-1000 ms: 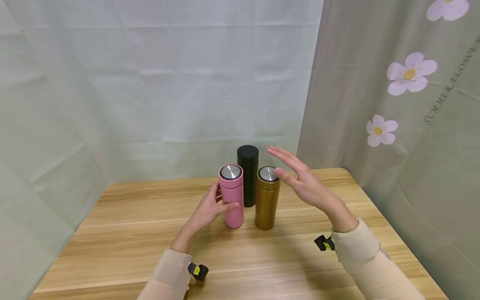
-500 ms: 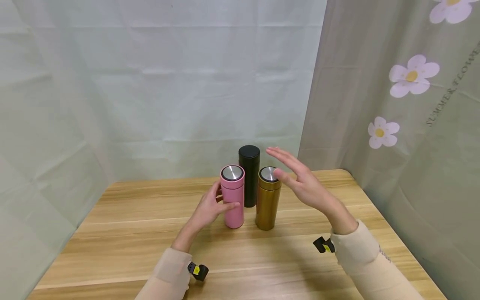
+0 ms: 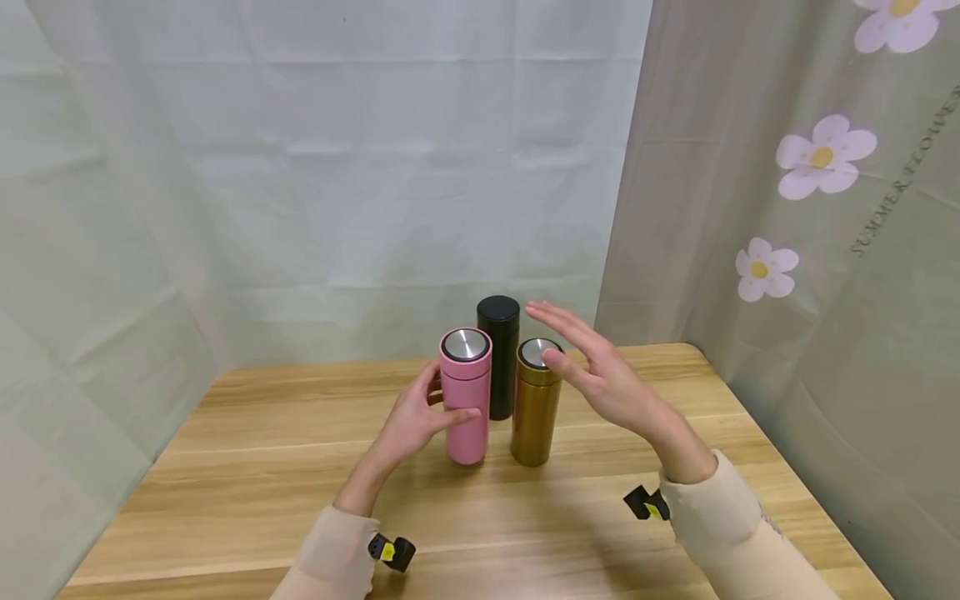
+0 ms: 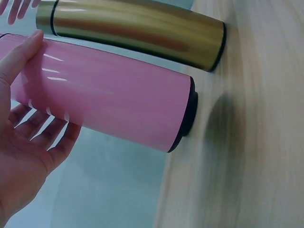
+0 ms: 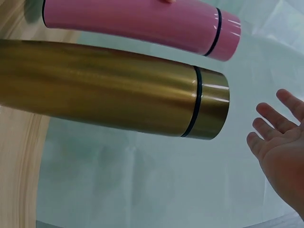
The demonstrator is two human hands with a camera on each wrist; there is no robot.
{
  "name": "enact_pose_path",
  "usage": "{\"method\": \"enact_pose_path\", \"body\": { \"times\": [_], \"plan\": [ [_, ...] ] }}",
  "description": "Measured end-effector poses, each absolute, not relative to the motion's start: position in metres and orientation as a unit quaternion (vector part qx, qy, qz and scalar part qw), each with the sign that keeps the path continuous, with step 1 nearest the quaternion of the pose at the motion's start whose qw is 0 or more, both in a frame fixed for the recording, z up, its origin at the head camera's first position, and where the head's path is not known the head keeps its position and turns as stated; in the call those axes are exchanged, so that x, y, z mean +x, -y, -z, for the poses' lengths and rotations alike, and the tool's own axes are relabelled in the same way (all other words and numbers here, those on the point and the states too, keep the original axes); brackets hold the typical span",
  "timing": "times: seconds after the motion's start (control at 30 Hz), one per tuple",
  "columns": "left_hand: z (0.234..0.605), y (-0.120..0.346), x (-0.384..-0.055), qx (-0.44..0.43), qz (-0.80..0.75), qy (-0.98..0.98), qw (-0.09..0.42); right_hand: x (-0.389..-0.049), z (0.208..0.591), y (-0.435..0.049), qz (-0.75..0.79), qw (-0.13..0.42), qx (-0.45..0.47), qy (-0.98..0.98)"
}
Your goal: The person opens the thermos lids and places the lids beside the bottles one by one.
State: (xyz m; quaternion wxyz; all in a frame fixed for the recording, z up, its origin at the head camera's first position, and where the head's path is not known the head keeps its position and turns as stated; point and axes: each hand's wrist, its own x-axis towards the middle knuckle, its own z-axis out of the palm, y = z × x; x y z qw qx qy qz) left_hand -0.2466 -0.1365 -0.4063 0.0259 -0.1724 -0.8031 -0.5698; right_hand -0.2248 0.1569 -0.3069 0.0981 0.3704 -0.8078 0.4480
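My left hand (image 3: 411, 419) grips a pink thermos bottle (image 3: 467, 392) around its body, thumb across the front and fingers behind. In the left wrist view the dark base of the pink thermos (image 4: 118, 95) shows just off the wooden surface, with a shadow beside it. A gold thermos bottle (image 3: 534, 421) with a steel-topped lid stands upright to its right. Over that lid hovers my right hand (image 3: 611, 379), fingers straight and spread; in the right wrist view the hand (image 5: 285, 147) is apart from the gold thermos (image 5: 118, 90). Behind both stands a black thermos bottle (image 3: 501, 358), partly hidden.
The bottles are grouped near the back of a wooden table (image 3: 285, 467). Pale cloth (image 3: 375, 183) hangs behind it and at the left, while a flower-printed curtain (image 3: 825, 333) borders the right side. Small black wrist cameras (image 3: 393, 552) sit at the sleeves.
The pink thermos has risen slightly relative to the gold and black ones, in my left hand's grip. My right hand has shifted a little left over the gold lid.
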Motion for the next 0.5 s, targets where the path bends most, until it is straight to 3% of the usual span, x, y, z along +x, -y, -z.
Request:
{"method": "enact_pose_path", "body": {
  "times": [0.5],
  "plan": [
    [0.386, 0.129, -0.231, -0.217, 0.575, 0.788, 0.041, -0.216, 0.304, -0.145, -0.486, 0.058, 0.363, 0.793]
  ]
}}
